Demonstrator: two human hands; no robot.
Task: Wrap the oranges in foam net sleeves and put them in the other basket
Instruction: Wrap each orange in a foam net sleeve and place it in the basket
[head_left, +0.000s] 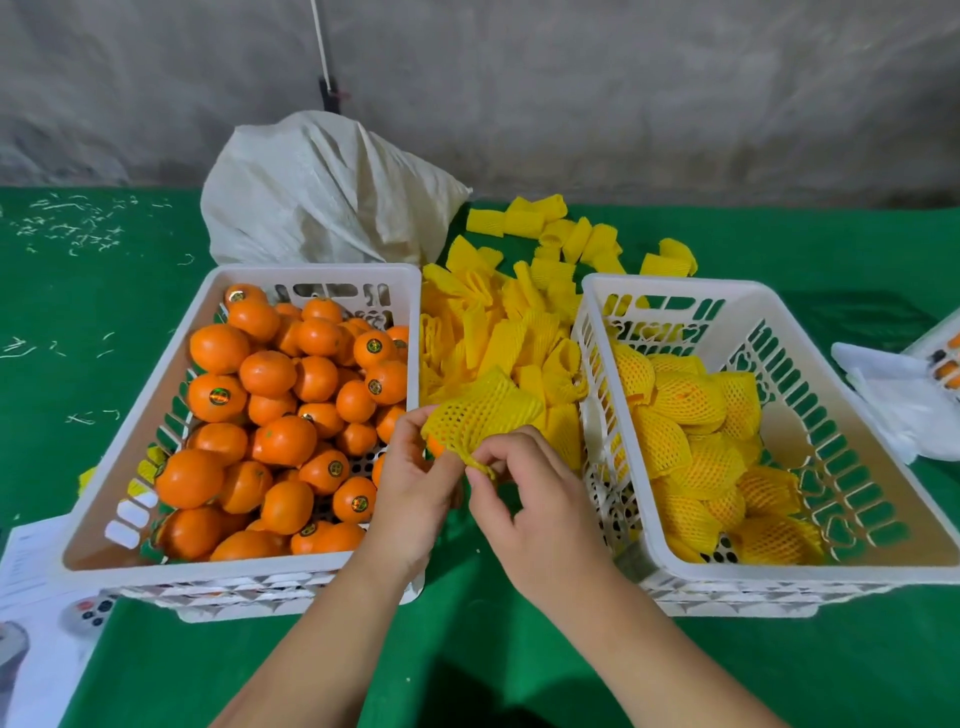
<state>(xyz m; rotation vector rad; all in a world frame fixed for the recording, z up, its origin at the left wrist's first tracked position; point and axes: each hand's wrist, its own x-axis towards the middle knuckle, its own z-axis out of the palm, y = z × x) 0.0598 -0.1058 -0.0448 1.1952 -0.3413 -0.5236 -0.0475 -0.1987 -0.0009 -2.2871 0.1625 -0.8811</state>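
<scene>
**Both hands on one orange, half inside its sleeve**

Your right fingers (493, 460) are pinched together on the near edge of a yellow foam net sleeve (480, 410). Your left fingers (410, 431) are curled around the other side of the same sleeve and around the orange (435, 446) inside it. Only a small part of this orange shows, at the near left opening of the sleeve, just between your two hands. The long axis of the sleeve runs from the near left to the far right, and the far end points toward the loose sleeves behind it. Your left hand (415, 483) and right hand (535, 499) hold it in the air above the gap between the two baskets.

On your left stands one white basket (311, 571) with bare oranges (270, 374); they are piled up, more than thirty, and I cannot count them exactly. On your right stands the other white basket (779, 577) with wrapped oranges (691, 400), about a dozen visible. Between the baskets, and further back, lies a heap of empty sleeves (519, 312), too many to count.

Behind the left basket one white sack (322, 192) rests on the green tabletop (171, 660). At the near left corner lies a printed sheet (36, 587). At the right edge lies something white (893, 395) that I cannot identify.
</scene>
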